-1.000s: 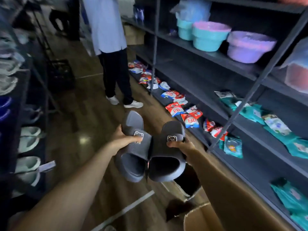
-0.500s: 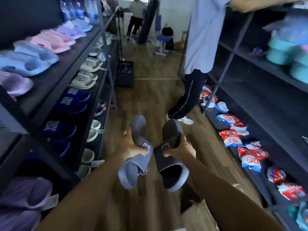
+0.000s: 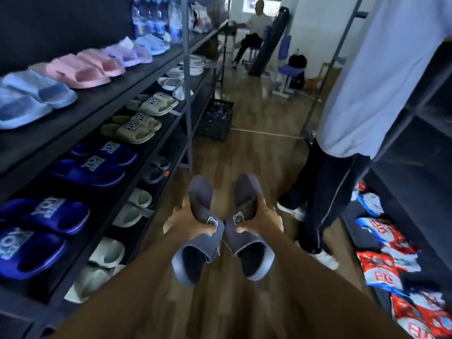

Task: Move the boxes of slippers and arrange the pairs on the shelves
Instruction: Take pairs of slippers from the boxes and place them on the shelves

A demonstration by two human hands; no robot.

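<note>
In the near middle of the aisle: a person carries a pair of dark grey slippers, one in each hand, above the wooden floor and clear of every shelf.
Left hand (image 3: 182, 216): curled round the left slipper (image 3: 195, 243), thumb on the strap beside a small bear badge.
Right hand (image 3: 263, 220): grips the right slipper (image 3: 247, 243) the same way, toe end toward the camera.
Between the slippers: the straps almost touch; a thin thread seems to join them, too fine to be sure.
Left shelves (image 3: 117, 94): rows of blue, pink, olive, navy and pale green pairs; a matching grey pair (image 3: 156, 168) sits on a lower tier, further along.
Right side: a standing person (image 3: 367, 81) fills part of the aisle beside shelves of red and blue packets (image 3: 381, 265).
Risk, collision: the passage is narrow, so a swing of the right arm could strike the standing person.
Risk, drop: each grip rests mostly on a thumb, so a jolt could loosen a slipper.
Risk, placing: the tiers are crowded, so pushing this pair in could knock neighbours off or mix colours.
</note>
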